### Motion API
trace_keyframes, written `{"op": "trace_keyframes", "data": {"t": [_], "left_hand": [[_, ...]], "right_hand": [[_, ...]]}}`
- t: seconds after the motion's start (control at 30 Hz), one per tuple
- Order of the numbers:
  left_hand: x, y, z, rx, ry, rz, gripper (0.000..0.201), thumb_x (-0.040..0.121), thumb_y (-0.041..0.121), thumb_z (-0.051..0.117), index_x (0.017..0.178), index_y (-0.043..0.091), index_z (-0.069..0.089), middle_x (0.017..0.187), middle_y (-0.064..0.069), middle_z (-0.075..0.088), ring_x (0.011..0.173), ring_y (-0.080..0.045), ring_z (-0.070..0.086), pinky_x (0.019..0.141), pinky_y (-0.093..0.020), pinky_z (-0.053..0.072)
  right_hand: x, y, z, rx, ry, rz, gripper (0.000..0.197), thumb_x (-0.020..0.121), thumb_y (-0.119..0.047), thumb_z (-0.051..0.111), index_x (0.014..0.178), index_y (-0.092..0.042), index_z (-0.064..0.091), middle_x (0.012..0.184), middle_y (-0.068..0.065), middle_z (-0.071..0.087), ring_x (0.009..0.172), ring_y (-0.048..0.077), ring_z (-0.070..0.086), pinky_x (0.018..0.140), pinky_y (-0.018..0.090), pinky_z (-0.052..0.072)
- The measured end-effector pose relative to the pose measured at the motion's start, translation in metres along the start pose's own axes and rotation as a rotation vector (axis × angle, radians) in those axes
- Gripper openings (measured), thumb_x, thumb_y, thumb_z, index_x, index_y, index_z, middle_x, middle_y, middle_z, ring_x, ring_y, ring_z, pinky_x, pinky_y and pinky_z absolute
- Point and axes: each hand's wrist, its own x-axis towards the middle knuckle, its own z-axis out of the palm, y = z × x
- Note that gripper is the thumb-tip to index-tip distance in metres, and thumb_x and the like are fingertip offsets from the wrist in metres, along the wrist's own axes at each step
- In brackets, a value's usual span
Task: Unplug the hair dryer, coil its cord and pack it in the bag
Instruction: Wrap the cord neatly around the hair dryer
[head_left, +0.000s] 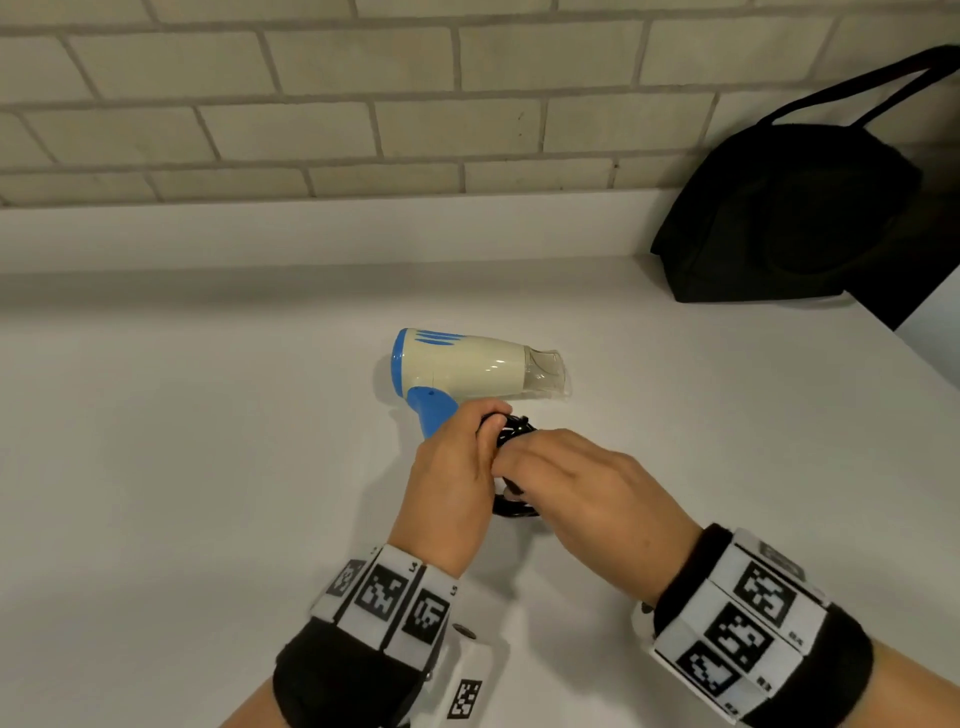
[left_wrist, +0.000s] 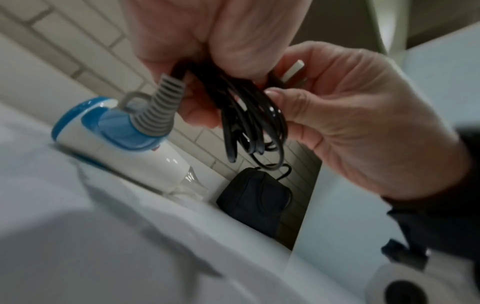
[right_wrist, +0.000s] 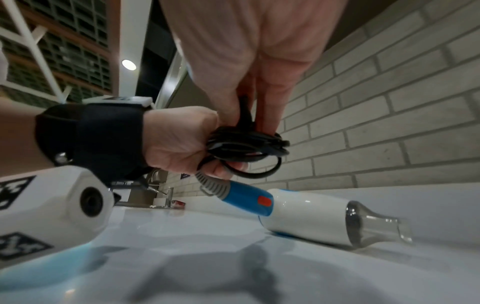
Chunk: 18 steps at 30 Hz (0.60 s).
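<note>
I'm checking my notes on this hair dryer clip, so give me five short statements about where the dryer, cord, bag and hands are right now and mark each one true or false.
1. The hair dryer lies on its side on the white counter. True.
2. The cord is stretched out straight across the counter. False: it is gathered in loops held between both hands.
3. The left hand grips the looped cord. True.
4. The hair dryer is already inside the black bag. False: the bag stands apart, against the brick wall, and the dryer is still on the counter.
5. The right hand rests flat on the counter, holding nothing. False: its fingers pinch the cord bundle.
</note>
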Motion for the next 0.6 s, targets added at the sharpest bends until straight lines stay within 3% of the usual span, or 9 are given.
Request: {"op": "trace_keyframes", "data": {"t": [0.07, 0.17, 0.33, 0.43, 0.47, 0.53, 0.6], "left_hand": [[-0.003, -0.002, 0.003, -0.017, -0.001, 0.003, 0.023, 0.095, 0.017, 0.04, 0.105, 0.011, 0.06, 0.078, 0.016, 0.056, 0.072, 0.002, 0.056, 0.067, -0.009, 0.043], [-0.006, -0.005, 0.003, -0.074, 0.04, 0.023, 0.027, 0.091, 0.015, 0.041, 0.109, 0.016, 0.061, 0.084, 0.013, 0.058, 0.08, 0.009, 0.056, 0.071, -0.004, 0.042], [-0.011, -0.006, 0.003, -0.231, 0.006, -0.012, 0.032, 0.092, 0.011, 0.04, 0.101, 0.04, 0.054, 0.093, -0.001, 0.06, 0.087, -0.002, 0.056, 0.078, -0.01, 0.045], [-0.007, -0.001, -0.006, -0.276, -0.097, 0.074, 0.037, 0.083, 0.012, 0.037, 0.099, 0.043, 0.051, 0.108, 0.011, 0.055, 0.1, 0.011, 0.051, 0.082, -0.002, 0.04], [-0.004, 0.002, -0.009, -0.3, -0.146, 0.095, 0.039, 0.083, 0.012, 0.039, 0.1, 0.044, 0.051, 0.112, 0.018, 0.052, 0.105, 0.013, 0.049, 0.086, -0.003, 0.041], [0.002, 0.006, -0.018, -0.305, -0.241, 0.113, 0.04, 0.079, 0.013, 0.048, 0.099, 0.048, 0.052, 0.108, 0.026, 0.053, 0.107, 0.011, 0.05, 0.089, -0.008, 0.043], [0.008, 0.01, -0.025, -0.242, -0.31, 0.14, 0.035, 0.073, 0.018, 0.058, 0.09, 0.048, 0.052, 0.094, 0.028, 0.055, 0.095, 0.008, 0.055, 0.082, -0.006, 0.043]], "right_hand": [[0.001, -0.003, 0.003, 0.096, 0.036, 0.043, 0.023, 0.079, -0.011, 0.044, 0.099, -0.021, 0.051, 0.092, -0.002, 0.065, 0.079, 0.017, 0.06, 0.056, 0.029, 0.053], [0.001, -0.009, 0.003, 0.245, 0.14, 0.09, 0.017, 0.082, -0.015, 0.047, 0.097, -0.022, 0.051, 0.088, -0.001, 0.064, 0.076, 0.016, 0.056, 0.067, 0.026, 0.047], [0.001, -0.015, 0.009, 0.268, 0.144, 0.103, 0.015, 0.081, -0.018, 0.05, 0.096, -0.022, 0.051, 0.085, 0.0, 0.064, 0.074, 0.015, 0.059, 0.067, 0.022, 0.046], [0.006, -0.009, 0.003, 0.51, 0.239, 0.247, 0.017, 0.077, -0.025, 0.055, 0.094, -0.029, 0.056, 0.089, -0.007, 0.062, 0.078, 0.001, 0.057, 0.072, 0.011, 0.044], [0.008, -0.006, -0.002, 0.628, 0.304, 0.31, 0.017, 0.075, -0.028, 0.057, 0.091, -0.032, 0.058, 0.092, -0.009, 0.063, 0.08, 0.0, 0.058, 0.075, 0.012, 0.046], [0.013, 0.001, -0.016, 0.827, 0.371, 0.382, 0.017, 0.07, -0.031, 0.059, 0.086, -0.034, 0.062, 0.091, -0.008, 0.067, 0.081, 0.008, 0.064, 0.079, 0.024, 0.053], [0.016, 0.001, -0.024, 0.868, 0.305, 0.357, 0.015, 0.07, -0.031, 0.06, 0.084, -0.031, 0.063, 0.089, -0.004, 0.067, 0.08, 0.014, 0.065, 0.077, 0.031, 0.055]]}}
